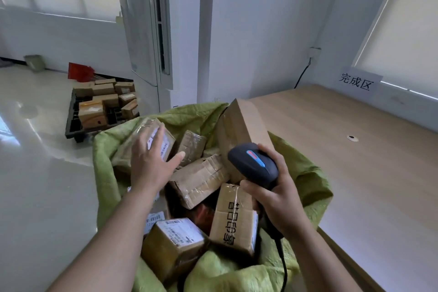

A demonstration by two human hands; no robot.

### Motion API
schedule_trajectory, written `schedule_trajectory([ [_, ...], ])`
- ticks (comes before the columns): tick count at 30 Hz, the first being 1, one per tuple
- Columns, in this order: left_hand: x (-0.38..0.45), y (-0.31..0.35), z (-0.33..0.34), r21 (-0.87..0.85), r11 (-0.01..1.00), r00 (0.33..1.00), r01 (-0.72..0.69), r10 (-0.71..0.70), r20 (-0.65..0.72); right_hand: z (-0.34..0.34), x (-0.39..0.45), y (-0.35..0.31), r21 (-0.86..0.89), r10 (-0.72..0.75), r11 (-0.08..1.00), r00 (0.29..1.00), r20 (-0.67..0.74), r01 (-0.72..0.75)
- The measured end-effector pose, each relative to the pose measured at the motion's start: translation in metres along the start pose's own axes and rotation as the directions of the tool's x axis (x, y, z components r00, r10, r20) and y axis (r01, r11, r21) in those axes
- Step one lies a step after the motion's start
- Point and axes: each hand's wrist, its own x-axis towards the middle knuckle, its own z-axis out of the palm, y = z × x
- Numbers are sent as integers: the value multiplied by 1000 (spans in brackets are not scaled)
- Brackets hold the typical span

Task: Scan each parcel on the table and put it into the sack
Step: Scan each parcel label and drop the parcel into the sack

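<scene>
Parcel in hand: a small taped box with a white label (pixel 154 142) is met by the left hand (pixel 151 161) at the far left rim of the sack (pixel 104 149); it sits just inside the mouth, leaning on the green cloth.
Left hand grip: the fingers are laid nearly straight over the box top and the thumb is spread toward the middle; nothing is clasped, the box is only touched or pressed.
Right hand grip: the right hand (pixel 277 199) is curled round the handle of the scanner (pixel 254 166), which is held above the sack's right side with its head turned left; its cable (pixel 283 261) hangs down over the near rim.
Step judged: the placing stage, with the box being settled among those already in the sack.
Sack contents: several cardboard boxes are piled to the rim; a tall box (pixel 241 130) stands tilted at the far right edge, and a printed box (pixel 233 218) leans near the right hand.
Next move: the left hand would need to be lifted clear and another parcel sought.
Table: the wooden top (pixel 355 173) to the right shows only a small cable hole, with a paper sign (pixel 355 83) beyond its far edge.
Around: more boxes are stacked on a black pallet (pixel 71 130) on the floor, well apart.
Obstacle: the sack is crowded, so the leaning box could slide off the left rim.
</scene>
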Motion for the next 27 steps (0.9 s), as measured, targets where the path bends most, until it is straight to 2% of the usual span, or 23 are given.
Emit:
schedule_trajectory([
  [7, -40, 58, 33, -237, 967, 970, -100, 147, 192, -38, -29, -7, -64, 21, 998, 994, -112, -28],
  [12, -75, 99, 51, -327, 930, 925, -168, 263, 274, -72, -62, -15, -85, 23, 995, 975, -221, -43],
  [16, -113, 134, 57, -410, 894, 908, -182, 313, 280, -105, -97, -17, -92, 26, 994, 954, -297, -55],
  [27, -241, 232, 94, -461, 833, 783, -307, 496, 375, -206, -232, -57, -125, 46, 985, 870, -490, -123],
])
